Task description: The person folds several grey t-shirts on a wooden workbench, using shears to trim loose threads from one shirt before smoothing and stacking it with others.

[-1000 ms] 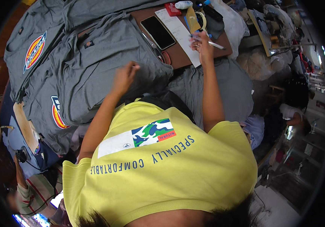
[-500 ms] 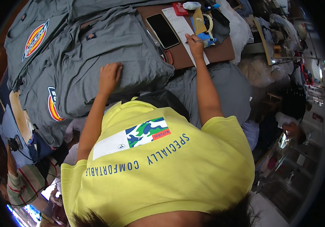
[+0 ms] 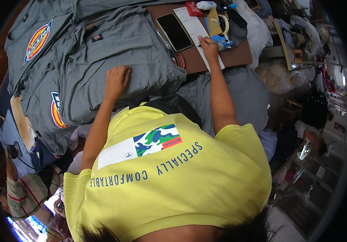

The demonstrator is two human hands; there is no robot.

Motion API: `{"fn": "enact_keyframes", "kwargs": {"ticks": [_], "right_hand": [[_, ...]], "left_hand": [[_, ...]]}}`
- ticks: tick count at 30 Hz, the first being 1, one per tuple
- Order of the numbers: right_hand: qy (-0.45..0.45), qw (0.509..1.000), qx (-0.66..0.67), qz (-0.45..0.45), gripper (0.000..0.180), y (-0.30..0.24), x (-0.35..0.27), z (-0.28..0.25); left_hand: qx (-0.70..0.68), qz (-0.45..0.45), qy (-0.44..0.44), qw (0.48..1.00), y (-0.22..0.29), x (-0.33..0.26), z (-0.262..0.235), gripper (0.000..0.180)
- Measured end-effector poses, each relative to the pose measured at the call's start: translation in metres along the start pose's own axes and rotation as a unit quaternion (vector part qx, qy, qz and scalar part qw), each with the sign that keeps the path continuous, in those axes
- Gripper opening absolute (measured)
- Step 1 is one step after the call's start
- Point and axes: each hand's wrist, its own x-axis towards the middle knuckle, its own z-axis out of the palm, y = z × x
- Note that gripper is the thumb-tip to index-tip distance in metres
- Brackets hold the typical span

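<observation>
Here, left hand (image 3: pixel 117 78) flat on shirt (image 3: pixel 141 52).

Left hand (image 3: pixel 117 79) flat, right hand (image 3: pixel 208 43) curled

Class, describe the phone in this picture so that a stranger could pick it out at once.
Find the brown board at the top of the table. The phone lies flat on its left part, between the grey shirts and a white paper slip. It alone is a glossy black rectangle.
</observation>
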Motion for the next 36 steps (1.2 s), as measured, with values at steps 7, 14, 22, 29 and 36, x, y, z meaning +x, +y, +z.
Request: {"fn": "enact_keyframes", "kwargs": {"ticks": [7,14,22,29,36], "right_hand": [[0.011,0.999,-0.043,-0.006,0.042,0.006,0.000,-0.001],[0.023,0.999,-0.039,0.015,0.040,0.006,0.002,-0.002],[0.052,0.995,-0.078,0.017,0.038,0.001,0.002,0.001],[0.073,0.991,0.078,0.085,0.039,-0.002,0.007,-0.010],[-0.192,0.921,0.299,0.162,0.058,-0.136,-0.032,0.046]], "left_hand": [[-0.002,0.002,-0.005,1.000,0.002,0.002,-0.004,0.008],[-0.005,0.001,-0.007,1.000,-0.001,0.000,-0.001,0.008],[-0.004,0.002,-0.002,1.000,-0.001,-0.001,-0.002,0.008],[-0.064,-0.026,-0.029,0.997,-0.001,-0.001,-0.005,0.027],[-0.343,-0.116,-0.089,0.928,0.034,0.024,-0.034,0.077]]}}
